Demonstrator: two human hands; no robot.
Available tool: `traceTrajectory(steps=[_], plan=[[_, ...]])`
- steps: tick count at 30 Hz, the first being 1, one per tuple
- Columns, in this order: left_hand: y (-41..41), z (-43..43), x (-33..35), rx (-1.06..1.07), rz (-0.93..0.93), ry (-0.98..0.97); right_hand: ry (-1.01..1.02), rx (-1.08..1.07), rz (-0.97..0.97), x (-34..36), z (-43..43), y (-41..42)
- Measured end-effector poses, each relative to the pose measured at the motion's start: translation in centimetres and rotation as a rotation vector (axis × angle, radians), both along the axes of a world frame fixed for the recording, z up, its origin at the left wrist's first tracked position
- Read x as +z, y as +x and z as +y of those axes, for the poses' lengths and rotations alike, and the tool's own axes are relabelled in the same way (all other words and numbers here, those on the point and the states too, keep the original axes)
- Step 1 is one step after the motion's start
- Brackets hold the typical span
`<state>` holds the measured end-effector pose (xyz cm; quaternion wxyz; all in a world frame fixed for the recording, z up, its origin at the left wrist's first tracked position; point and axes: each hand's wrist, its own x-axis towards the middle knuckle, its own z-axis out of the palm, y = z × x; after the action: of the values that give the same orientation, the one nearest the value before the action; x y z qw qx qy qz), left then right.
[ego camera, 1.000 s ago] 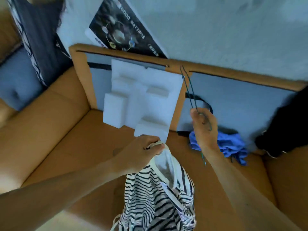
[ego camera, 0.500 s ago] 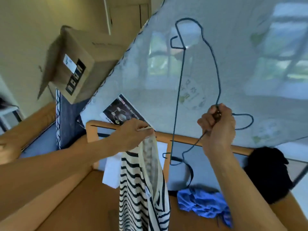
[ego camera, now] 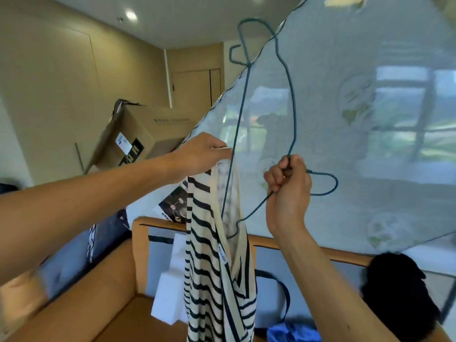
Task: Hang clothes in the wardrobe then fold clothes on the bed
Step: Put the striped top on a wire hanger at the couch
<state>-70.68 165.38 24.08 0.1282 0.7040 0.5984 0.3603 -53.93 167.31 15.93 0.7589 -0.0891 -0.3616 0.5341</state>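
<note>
A plastic-wrapped mattress (ego camera: 370, 144) leans across the far right, its slanted edge running just behind the hands. A cardboard box (ego camera: 138, 129) sits to the far left against it. Below, the wooden bed frame (ego camera: 138, 243) boxes in a low space holding a white foam block (ego camera: 167, 299), a blue cloth (ego camera: 291, 332) and, at the right, a black garment (ego camera: 399, 292). The open room lies to the upper left, toward the beige wall.

A cream top with dark stripes (ego camera: 204, 267) hangs straight down in the middle, above the frame, with its neck opening facing the viewer. A thin teal wire hanger (ego camera: 238, 119) stands on end, one shoulder loop high up. Its lower end dips inside the neck opening.

The left hand (ego camera: 199, 154) pinches the top's upper edge, fingertips right beside the hanger's long straight wire. The right hand (ego camera: 288, 191) is clenched around the hanger's neck, and the hook sticks out to the right of the fist.
</note>
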Motion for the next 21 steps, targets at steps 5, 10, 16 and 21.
traceTrajectory(steps=[5, 10, 16, 21], plan=[[-0.4, -0.1, 2.7, 0.086, -0.087, 0.078, 0.005, -0.068, -0.188, -3.3, -0.5, -1.0], [-1.2, -0.6, 4.6, 0.031, -0.179, 0.097, 0.024, -0.118, -0.361, -6.3, -0.1, -1.0], [-2.2, -1.3, 6.1, 0.046, -0.199, 0.100, 0.043, -0.110, -0.444, -7.7, 1.2, -0.1], [-3.2, -1.5, 7.8, 0.029, -0.252, 0.123, 0.084, -0.050, -0.632, -9.8, 2.7, 0.3]])
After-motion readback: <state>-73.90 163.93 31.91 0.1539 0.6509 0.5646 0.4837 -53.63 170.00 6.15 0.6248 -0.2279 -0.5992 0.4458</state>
